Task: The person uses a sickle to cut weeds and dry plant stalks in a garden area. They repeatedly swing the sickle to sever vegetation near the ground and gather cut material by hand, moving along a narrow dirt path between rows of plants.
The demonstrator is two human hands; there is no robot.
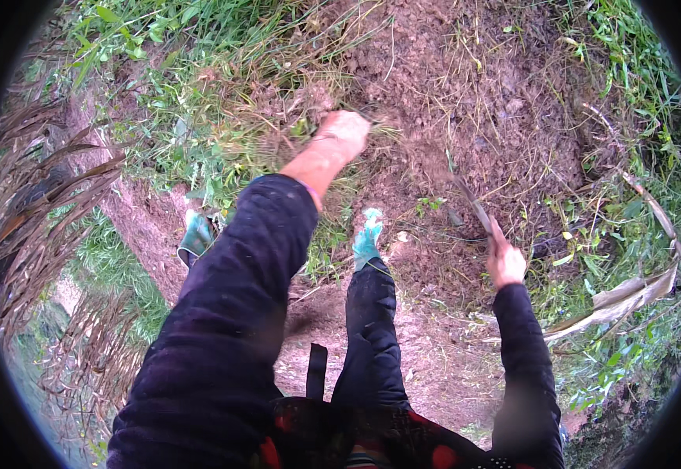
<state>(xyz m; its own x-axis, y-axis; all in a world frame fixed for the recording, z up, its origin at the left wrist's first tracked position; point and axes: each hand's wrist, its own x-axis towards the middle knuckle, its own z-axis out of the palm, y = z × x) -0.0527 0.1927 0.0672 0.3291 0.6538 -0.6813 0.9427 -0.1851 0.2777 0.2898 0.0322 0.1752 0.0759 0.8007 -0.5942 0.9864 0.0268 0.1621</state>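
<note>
My left hand (pixel 343 132) is a closed fist, blurred, low over the weeds. Grass strands (pixel 386 128) stick out beside its knuckles, and the palm side is hidden. In my right hand (pixel 507 262) is the handle of a slim hand tool (pixel 474 202), which slants up and left over the bare soil. Blur hides the tool's far end, so its exact kind cannot be told. Around my left hand grow green and yellowed weeds (pixel 229 129). Damp reddish soil (pixel 481 117) with loose roots and straw lies between and beyond my hands.
Two green boots (pixel 367 237) (pixel 197 235) stand on the ground below my left arm. Dry drooping leaves (pixel 41 217) hang along the left. On the right lie a dry stalk (pixel 660 214) and a pale husk-like leaf (pixel 628 299), with green plants (pixel 639 76) along that edge.
</note>
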